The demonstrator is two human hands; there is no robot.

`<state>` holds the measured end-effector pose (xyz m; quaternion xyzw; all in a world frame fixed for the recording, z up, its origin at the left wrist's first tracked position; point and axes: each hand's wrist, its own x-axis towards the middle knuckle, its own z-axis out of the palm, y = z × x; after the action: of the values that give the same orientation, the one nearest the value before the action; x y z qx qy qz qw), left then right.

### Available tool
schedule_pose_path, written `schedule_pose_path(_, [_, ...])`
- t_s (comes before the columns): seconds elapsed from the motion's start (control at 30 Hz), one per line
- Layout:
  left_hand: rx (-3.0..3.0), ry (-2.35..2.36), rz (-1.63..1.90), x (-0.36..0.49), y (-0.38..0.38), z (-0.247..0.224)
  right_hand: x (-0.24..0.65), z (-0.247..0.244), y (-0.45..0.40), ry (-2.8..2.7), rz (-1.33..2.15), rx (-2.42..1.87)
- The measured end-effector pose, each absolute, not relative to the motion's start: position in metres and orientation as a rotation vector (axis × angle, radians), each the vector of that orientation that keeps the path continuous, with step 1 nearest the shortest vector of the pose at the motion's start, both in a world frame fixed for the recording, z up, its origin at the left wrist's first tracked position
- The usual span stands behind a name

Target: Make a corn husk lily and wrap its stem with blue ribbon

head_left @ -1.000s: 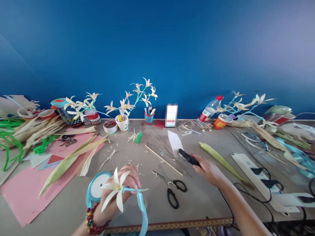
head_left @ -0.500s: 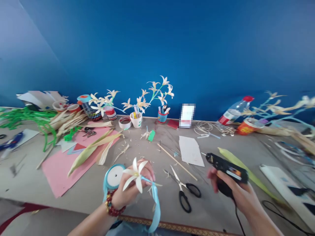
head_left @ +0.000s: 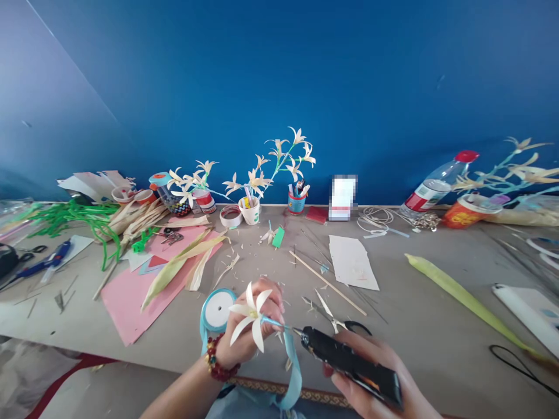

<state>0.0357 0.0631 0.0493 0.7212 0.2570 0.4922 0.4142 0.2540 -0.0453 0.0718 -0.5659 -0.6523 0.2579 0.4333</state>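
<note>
My left hand (head_left: 257, 317) pinches the blue-wrapped stem of a white five-petalled flower (head_left: 252, 314), near the table's front edge. A light blue ribbon (head_left: 293, 372) hangs from that stem in a loop. My right hand (head_left: 375, 372) is wrapped round a black glue gun (head_left: 351, 364), whose metal nozzle points left at the stem, at or very close to the ribbon. Left of the flower lies a ribbon spool (head_left: 219, 308), partly behind my left hand. Scissors (head_left: 334, 320) lie behind the glue gun, their handles partly covered.
Pink sheets (head_left: 131, 302) and husks (head_left: 174, 265) lie to the left. Flowers stand in a white cup (head_left: 250, 212) at the back. A stick (head_left: 327, 282), white paper (head_left: 353, 262), a green husk (head_left: 458, 297), a bottle (head_left: 430, 192) and an orange cup (head_left: 467, 212) are rightward.
My right hand has brought the glue gun left, from beyond the scissors to the flower stem. My left hand still holds the flower. The view has shifted slightly.
</note>
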Motion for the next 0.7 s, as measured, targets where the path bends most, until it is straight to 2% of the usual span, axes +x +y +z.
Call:
schedule_pose_path(0.2, [1.856, 0.576, 1.265, 0.040, 0.062, 0.058, 0.258, 0.073, -0.044, -1.791, 0.711, -1.370])
schedule_pose_path(0.7, [1.852, 0.494, 1.273, 0.044, 0.065, 0.062, 0.254, 0.076, -0.038, -1.870, 0.581, -1.359])
